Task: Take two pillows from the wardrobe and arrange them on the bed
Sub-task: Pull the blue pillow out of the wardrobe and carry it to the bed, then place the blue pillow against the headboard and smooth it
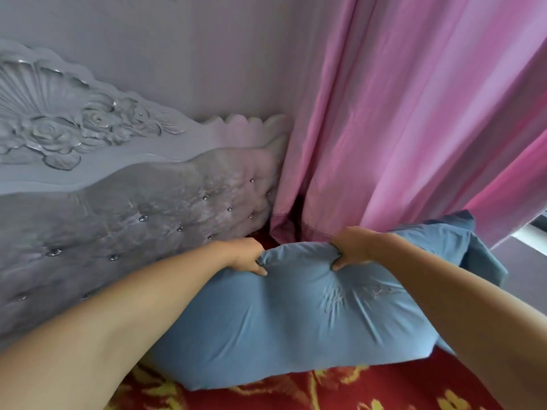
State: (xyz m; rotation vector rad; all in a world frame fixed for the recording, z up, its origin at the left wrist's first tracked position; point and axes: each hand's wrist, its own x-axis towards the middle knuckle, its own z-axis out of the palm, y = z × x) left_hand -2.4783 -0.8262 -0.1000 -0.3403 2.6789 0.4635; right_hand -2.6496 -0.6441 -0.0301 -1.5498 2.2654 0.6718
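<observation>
A blue pillow (pixel 281 321) lies on the bed's red and yellow patterned sheet (pixel 340 392), close to the headboard. My left hand (pixel 245 257) pinches its far edge on the left. My right hand (pixel 352 247) grips the same far edge further right. The pillowcase's loose open end (pixel 461 244) sticks up at the right, behind my right forearm. Only one pillow is in view.
A grey carved and button-tufted headboard (pixel 133 208) runs along the left. A pink curtain (pixel 414 128) hangs at the right, its hem touching the bed corner just beyond the pillow. A pale wall is above the headboard.
</observation>
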